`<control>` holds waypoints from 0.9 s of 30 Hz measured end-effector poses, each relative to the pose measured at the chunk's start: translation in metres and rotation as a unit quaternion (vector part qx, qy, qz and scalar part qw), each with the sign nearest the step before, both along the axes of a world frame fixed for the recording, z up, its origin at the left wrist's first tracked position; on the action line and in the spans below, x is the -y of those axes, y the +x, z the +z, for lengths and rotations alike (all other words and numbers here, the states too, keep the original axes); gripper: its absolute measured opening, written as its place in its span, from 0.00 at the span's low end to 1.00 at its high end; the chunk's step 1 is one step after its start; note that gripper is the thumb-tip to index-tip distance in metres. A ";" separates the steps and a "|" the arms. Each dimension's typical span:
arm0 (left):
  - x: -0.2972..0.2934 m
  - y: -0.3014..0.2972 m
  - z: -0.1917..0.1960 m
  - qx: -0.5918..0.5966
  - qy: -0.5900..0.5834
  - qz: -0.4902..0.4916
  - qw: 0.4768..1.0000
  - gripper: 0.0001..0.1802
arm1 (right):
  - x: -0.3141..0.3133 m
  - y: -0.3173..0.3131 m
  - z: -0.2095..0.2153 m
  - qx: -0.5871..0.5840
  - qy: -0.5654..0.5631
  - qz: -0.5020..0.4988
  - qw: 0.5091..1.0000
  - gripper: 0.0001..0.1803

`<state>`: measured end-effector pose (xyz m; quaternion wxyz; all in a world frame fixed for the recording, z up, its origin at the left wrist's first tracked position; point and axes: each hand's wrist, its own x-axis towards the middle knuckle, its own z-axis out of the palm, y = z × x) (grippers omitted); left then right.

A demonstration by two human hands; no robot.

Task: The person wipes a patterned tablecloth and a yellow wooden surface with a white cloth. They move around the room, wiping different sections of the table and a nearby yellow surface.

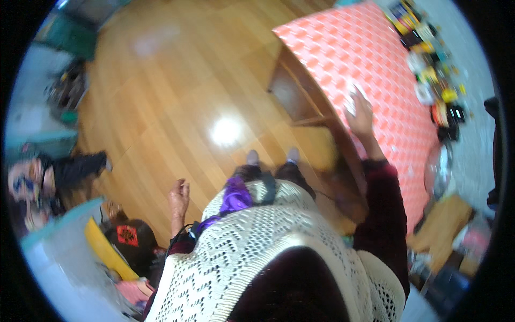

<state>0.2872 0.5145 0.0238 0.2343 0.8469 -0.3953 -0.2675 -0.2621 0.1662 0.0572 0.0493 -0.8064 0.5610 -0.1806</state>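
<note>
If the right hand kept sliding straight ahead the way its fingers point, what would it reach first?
The right hand lies on the orange patterned tablecloth, over something white. Straight ahead there is only bare cloth up to the table's far edge; the clutter of small items sits off to the right. Depth is uncertain.

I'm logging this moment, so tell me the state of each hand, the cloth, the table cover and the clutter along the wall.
Right hand: flat on a white cloth.
White cloth: pressed onto the table.
Left hand: loosely curled, holding nothing.
Red patterned table cover: spread flat.
Small items: bunched along the table's far edge.
</note>
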 end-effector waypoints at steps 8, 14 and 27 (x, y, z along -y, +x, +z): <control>-0.032 -0.017 -0.004 0.036 0.032 0.110 0.993 0.15 | 0.025 -0.079 0.006 -0.033 0.221 0.078 0.972 0.42; -0.043 -0.039 0.017 0.078 0.042 0.142 0.986 0.16 | 0.088 -0.084 -0.040 -0.080 0.066 0.072 0.992 0.27; -0.012 -0.087 0.048 0.127 0.057 0.107 0.985 0.15 | 0.275 -0.004 -0.079 -0.062 0.025 0.107 0.992 0.22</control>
